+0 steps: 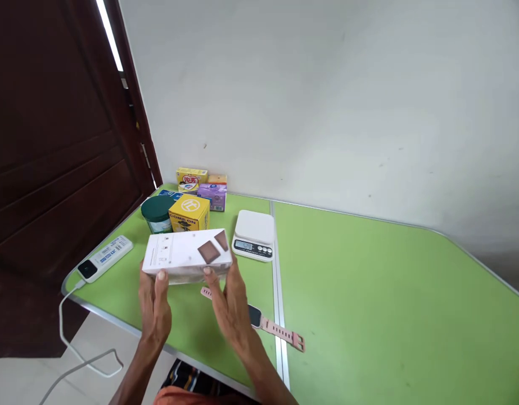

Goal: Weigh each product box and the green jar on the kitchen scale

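Observation:
A white box (pixel 183 251) with brown square pictures on its face is held above the green table by both hands. My left hand (pixel 155 304) grips its left end, thumb on the near side. My right hand (pixel 228 298) grips the right end, thumb pressed to the near side. Under my right wrist lies a smartwatch (pixel 280 331) with a pink strap, partly hidden by that hand. Just right of the box stands a white kitchen scale (pixel 253 233) with a lit display. A yellow box (pixel 189 212) and a green-lidded tub (pixel 158 212) stand right behind the white box.
Small yellow (pixel 192 177) and purple packs (pixel 212 196) stand by the wall. At the left table edge lies a white device (pixel 105 259) with a white cable (pixel 62 326) hanging to the floor. A metal seam (pixel 278 292) divides the green table (pixel 381 292). A dark door (pixel 52 169) is on the left.

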{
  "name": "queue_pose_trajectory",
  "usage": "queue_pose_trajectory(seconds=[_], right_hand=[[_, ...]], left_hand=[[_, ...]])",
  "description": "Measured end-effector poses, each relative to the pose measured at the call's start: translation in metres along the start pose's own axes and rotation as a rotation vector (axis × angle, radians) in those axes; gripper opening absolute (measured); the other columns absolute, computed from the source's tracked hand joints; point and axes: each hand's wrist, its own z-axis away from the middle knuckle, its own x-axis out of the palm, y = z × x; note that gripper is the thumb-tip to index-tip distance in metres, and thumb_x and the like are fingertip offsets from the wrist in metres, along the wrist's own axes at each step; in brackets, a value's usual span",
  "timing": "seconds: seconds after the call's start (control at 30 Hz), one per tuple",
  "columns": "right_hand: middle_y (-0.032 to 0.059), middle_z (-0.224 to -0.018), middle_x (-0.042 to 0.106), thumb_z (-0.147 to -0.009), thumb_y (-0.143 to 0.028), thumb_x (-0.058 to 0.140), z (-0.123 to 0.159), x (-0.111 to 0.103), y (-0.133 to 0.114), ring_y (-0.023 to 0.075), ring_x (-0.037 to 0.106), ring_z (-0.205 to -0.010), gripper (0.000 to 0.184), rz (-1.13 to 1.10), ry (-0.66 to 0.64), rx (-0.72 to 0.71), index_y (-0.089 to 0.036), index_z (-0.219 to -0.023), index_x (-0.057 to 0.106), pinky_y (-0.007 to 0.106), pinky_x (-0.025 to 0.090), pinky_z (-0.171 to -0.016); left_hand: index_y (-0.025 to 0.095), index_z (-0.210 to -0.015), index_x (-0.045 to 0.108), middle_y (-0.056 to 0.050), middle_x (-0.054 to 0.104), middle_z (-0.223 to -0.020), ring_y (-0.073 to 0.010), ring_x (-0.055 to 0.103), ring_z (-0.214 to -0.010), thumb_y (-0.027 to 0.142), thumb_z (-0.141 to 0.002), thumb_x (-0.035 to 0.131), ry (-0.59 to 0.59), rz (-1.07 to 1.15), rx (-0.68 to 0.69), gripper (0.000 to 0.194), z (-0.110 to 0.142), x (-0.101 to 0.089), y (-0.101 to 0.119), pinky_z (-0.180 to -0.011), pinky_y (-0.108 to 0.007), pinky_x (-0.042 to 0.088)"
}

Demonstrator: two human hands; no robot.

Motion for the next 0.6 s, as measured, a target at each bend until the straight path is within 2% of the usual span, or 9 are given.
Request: queue_pose_trajectory(seconds=[0.1,0.2,0.3,0.37,0.43,0.5,0.6], right_hand=[[0.0126,-0.154,0.065,-0.100,-0.070,0.060,-0.011,-0.041,-0.019,0.0358,0.060,-0.142,0.080,0.044,0.081,-0.012,-0.028,-0.166,0.041,0.057,0.054,-0.114],[0.0140,-0.147,0.069,-0.100,-0.070,0.060,-0.038,-0.082,-0.028,0.0345,0.065,-0.133,0.075,0.129,0.161,-0.064,-0.026,-0.159,0.050,0.053,0.057,-0.108],[0.0136,-0.144,0.070,-0.099,-0.072,0.059,-0.071,-0.113,-0.020,0.0341,0.067,-0.128,0.072,0.175,0.236,-0.105,-0.026,-0.154,0.055,0.050,0.057,-0.106],[0.0144,-0.143,0.071,-0.097,-0.075,0.058,-0.090,-0.126,-0.007,0.0356,0.067,-0.127,0.075,0.183,0.274,-0.095,-0.026,-0.153,0.056,0.052,0.056,-0.106],[0.0153,-0.143,0.070,-0.095,-0.078,0.056,-0.107,-0.133,0.009,0.0370,0.066,-0.128,0.078,0.195,0.295,-0.072,-0.024,-0.152,0.058,0.054,0.055,-0.107],[0.0155,-0.145,0.069,-0.095,-0.080,0.055,-0.119,-0.137,0.023,0.0374,0.065,-0.130,0.078,0.209,0.306,-0.060,-0.024,-0.150,0.060,0.055,0.053,-0.110],[0.0153,-0.145,0.068,-0.095,-0.080,0.054,-0.130,-0.140,0.038,0.0368,0.063,-0.132,0.077,0.232,0.311,-0.067,-0.025,-0.147,0.062,0.055,0.051,-0.114]], left_hand=[[0.019,-0.155,0.055,-0.019,0.067,-0.148,-0.0367,0.061,-0.139,0.075,-0.099,0.050,-0.132,0.119,0.084,0.080,0.003,0.033,0.024,-0.113,-0.050,0.052],[0.019,-0.160,0.048,-0.019,0.061,-0.155,-0.0359,0.053,-0.149,0.073,-0.100,0.052,-0.256,0.208,0.134,0.081,-0.009,0.082,0.040,-0.123,-0.050,0.044],[0.020,-0.160,0.048,-0.018,0.058,-0.158,-0.0361,0.047,-0.155,0.075,-0.098,0.054,-0.343,0.249,0.148,0.083,-0.029,0.135,0.044,-0.131,-0.051,0.034],[0.020,-0.158,0.050,-0.018,0.059,-0.158,-0.0367,0.044,-0.156,0.075,-0.097,0.055,-0.399,0.264,0.145,0.083,-0.042,0.165,0.040,-0.133,-0.051,0.030],[0.020,-0.158,0.051,-0.017,0.059,-0.158,-0.0366,0.043,-0.157,0.075,-0.097,0.056,-0.443,0.273,0.138,0.082,-0.052,0.187,0.033,-0.134,-0.052,0.029],[0.021,-0.157,0.051,-0.016,0.059,-0.159,-0.0358,0.044,-0.157,0.074,-0.097,0.056,-0.474,0.269,0.124,0.080,-0.060,0.201,0.025,-0.134,-0.051,0.029],[0.021,-0.156,0.053,-0.015,0.058,-0.160,-0.0353,0.047,-0.155,0.074,-0.097,0.056,-0.494,0.226,0.106,0.080,-0.066,0.211,0.015,-0.133,-0.050,0.030]])
